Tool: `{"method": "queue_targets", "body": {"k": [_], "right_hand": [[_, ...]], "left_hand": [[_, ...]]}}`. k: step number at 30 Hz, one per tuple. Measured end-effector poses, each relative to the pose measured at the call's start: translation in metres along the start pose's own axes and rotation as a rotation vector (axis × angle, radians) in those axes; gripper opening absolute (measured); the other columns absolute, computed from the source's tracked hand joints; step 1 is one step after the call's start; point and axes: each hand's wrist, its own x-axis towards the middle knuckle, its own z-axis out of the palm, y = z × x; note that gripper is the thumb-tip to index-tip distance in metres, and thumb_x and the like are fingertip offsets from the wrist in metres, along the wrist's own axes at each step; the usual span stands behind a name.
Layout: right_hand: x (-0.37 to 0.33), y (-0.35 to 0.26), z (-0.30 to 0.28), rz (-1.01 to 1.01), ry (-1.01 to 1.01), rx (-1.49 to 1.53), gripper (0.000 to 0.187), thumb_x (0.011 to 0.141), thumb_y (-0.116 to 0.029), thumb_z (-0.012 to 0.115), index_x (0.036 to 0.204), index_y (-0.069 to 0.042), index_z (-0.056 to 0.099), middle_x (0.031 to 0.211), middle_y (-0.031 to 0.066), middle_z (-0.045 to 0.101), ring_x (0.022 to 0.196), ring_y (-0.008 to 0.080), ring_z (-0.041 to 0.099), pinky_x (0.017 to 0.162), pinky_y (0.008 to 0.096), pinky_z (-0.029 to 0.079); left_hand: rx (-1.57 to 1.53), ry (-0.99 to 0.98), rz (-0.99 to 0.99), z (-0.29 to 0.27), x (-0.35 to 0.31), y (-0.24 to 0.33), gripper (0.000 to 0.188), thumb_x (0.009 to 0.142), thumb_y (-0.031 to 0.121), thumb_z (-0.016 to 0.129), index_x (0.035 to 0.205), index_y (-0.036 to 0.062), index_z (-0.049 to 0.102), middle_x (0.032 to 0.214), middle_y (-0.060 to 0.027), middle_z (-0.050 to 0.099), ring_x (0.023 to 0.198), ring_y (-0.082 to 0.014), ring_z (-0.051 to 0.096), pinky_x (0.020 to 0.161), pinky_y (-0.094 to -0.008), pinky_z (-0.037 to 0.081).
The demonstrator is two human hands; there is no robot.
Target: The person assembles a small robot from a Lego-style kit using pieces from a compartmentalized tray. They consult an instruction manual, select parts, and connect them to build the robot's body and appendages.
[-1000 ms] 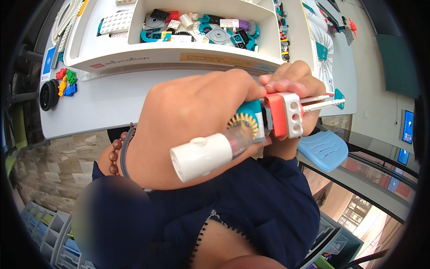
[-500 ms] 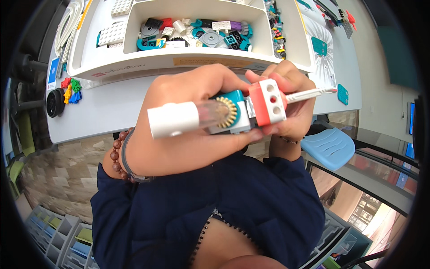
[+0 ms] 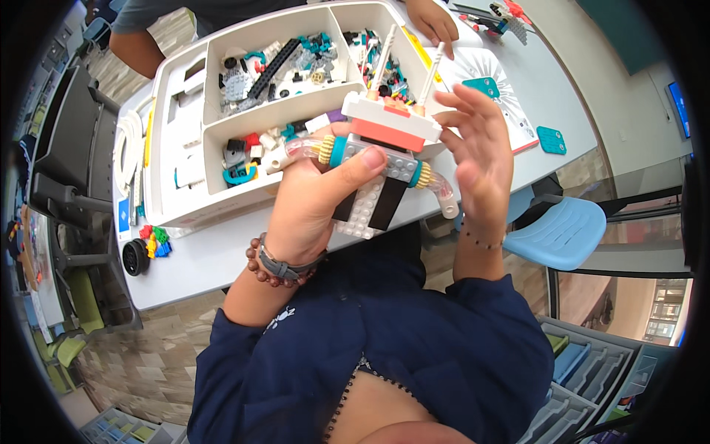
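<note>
My left hand (image 3: 305,203) grips a toy-brick figure (image 3: 392,132) upright above the table's near edge, its thumb pressed on the grey studded body. The figure has a coral and white top with two white rods pointing up. Teal joints and tan gears sit at its sides, with clear bent tubes ending in white pieces as arms. A white studded strip runs down its front between black parts. My right hand (image 3: 484,152) is just right of the figure, fingers spread and holding nothing; whether a fingertip touches the white top I cannot tell.
A white sorting tray (image 3: 277,100) with several compartments of loose bricks stands behind the figure. Another person's hand (image 3: 433,22) rests by an open booklet (image 3: 510,111) at the far right. A black wheel (image 3: 135,257) and small coloured bricks (image 3: 157,243) lie at the left. A blue chair (image 3: 558,233) stands right.
The figure has turned from sideways to upright, rods now pointing up. My right hand has let go and opened. The view has shifted, showing more tray and another person.
</note>
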Motion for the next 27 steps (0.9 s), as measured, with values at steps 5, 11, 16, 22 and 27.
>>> {"method": "queue_targets", "body": {"k": [5,11,16,22,27], "right_hand": [[-0.016,-0.035,0.008,-0.492,-0.232,-0.964,0.080,0.059,-0.043,0.075,0.125,-0.008,0.044,0.124,0.0173,0.042,0.118,0.0319,0.038,0.100,0.0468,0.025],[-0.018,-0.019,0.019,-0.535,-0.335,-1.224,0.071,0.056,-0.027,0.073,0.123,-0.027,0.049,0.132,0.0174,0.032,0.121,0.0333,0.034,0.099,0.0538,0.020],[-0.018,-0.008,0.019,-0.569,-0.203,-1.219,0.068,0.058,-0.021,0.068,0.122,-0.030,0.050,0.126,0.0160,0.036,0.118,0.0312,0.036,0.098,0.0528,0.023],[-0.016,-0.001,0.014,-0.626,-0.127,-1.177,0.053,0.068,-0.030,0.064,0.119,-0.036,0.050,0.123,0.0112,0.041,0.115,0.0261,0.040,0.101,0.0577,0.017],[-0.012,0.002,0.010,-0.673,-0.110,-1.117,0.047,0.071,-0.032,0.059,0.118,-0.038,0.050,0.122,0.0119,0.043,0.112,0.0258,0.045,0.103,0.0577,0.016]], "left_hand": [[0.053,-0.033,-0.045,0.001,0.009,-0.008,0.028,0.078,0.013,0.068,0.099,0.0029,0.052,0.086,-0.0023,0.061,0.075,-0.0058,0.056,0.070,-0.0199,0.045],[0.281,0.046,0.032,0.011,0.006,-0.015,0.031,0.075,0.010,0.070,0.098,0.0029,0.051,0.084,-0.0024,0.061,0.074,-0.0056,0.055,0.062,-0.0204,0.045],[0.453,0.032,0.090,0.018,0.005,-0.017,0.034,0.073,0.010,0.071,0.100,0.0023,0.050,0.086,-0.0032,0.060,0.075,-0.0064,0.055,0.063,-0.0210,0.045],[0.489,0.019,0.116,0.011,0.004,-0.022,0.040,0.075,0.006,0.067,0.109,0.0006,0.046,0.093,-0.0047,0.058,0.081,-0.0089,0.054,0.070,-0.0228,0.045],[0.514,0.024,0.099,0.009,0.002,-0.021,0.046,0.076,0.006,0.066,0.115,0.0000,0.042,0.096,-0.0052,0.057,0.083,-0.0099,0.054,0.072,-0.0238,0.045]]}}
